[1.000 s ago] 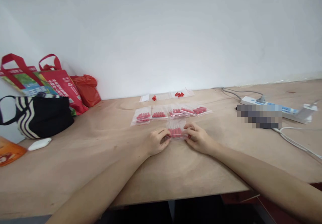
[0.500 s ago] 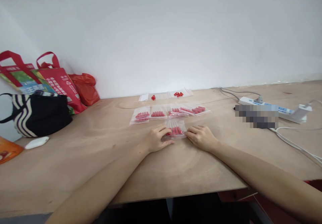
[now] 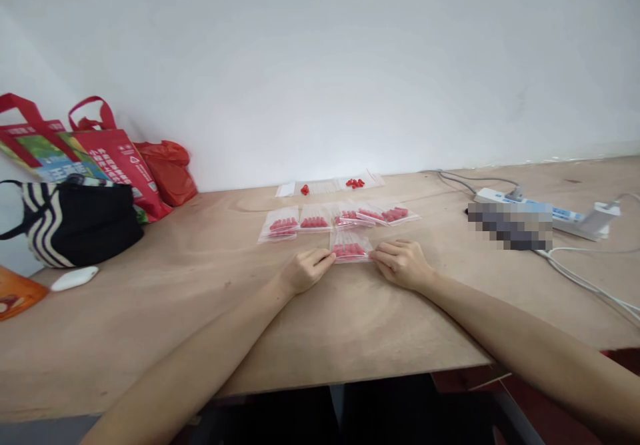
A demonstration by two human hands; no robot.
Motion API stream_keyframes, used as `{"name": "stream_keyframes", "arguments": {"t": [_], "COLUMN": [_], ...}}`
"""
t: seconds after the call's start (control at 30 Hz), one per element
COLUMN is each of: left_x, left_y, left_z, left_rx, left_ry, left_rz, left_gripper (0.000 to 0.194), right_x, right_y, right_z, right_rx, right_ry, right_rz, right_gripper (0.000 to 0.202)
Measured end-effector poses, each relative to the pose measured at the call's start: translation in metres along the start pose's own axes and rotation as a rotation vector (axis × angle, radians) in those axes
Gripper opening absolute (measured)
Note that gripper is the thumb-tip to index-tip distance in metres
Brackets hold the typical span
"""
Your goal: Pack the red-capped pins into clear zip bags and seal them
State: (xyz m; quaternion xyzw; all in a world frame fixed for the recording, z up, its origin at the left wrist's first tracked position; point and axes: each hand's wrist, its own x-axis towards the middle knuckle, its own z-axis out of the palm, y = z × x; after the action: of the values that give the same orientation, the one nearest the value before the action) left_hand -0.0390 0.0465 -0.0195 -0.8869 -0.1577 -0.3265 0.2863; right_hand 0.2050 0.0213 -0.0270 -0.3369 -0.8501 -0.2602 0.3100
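A clear plastic bag (image 3: 350, 250) with several red pieces in it lies flat on the wooden table, between my hands. My left hand (image 3: 311, 268) pinches its left corner. At the opposite corner, the closed fingers of my right hand (image 3: 403, 263) grip the bag's edge. Just behind is a row of similar bags, among them one at the left (image 3: 283, 224), one beside it (image 3: 314, 220) and one at the right end (image 3: 399, 214). Farther back, loose-looking red pieces (image 3: 355, 183) rest on clear plastic near the wall.
On the left stand a black striped bag (image 3: 95, 222), red shopping bags (image 3: 117, 158) and a white case (image 3: 75, 278). A power strip (image 3: 535, 210), cables and a blurred dark object (image 3: 510, 226) lie on the right. The table's front edge (image 3: 360, 386) is near my forearms.
My left hand has drawn back from over the bag to its left corner, its fingers now closed together. The bag lies flatter and straighter, with its red pieces in fuller view.
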Motion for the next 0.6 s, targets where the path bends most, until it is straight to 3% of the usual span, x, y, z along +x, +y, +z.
{"name": "stream_keyframes", "arguments": {"t": [0.13,0.33,0.6], "left_x": [0.0,0.002,0.006], "left_y": [0.0,0.0,0.004], "left_z": [-0.001,-0.004,-0.002], "left_rx": [0.032,0.03,-0.048], "left_ry": [0.023,-0.066,-0.051], "left_rz": [0.035,0.038,0.029], "left_gripper": [0.018,0.025,0.025], "right_x": [0.0,0.002,0.019], "right_y": [0.003,0.002,-0.021], "right_z": [0.0,-0.001,0.013], "right_rx": [-0.024,-0.041,0.015], "right_ry": [0.005,-0.009,-0.002], "right_rz": [-0.077,-0.048,-0.116], "right_gripper": [0.024,0.026,0.021]}}
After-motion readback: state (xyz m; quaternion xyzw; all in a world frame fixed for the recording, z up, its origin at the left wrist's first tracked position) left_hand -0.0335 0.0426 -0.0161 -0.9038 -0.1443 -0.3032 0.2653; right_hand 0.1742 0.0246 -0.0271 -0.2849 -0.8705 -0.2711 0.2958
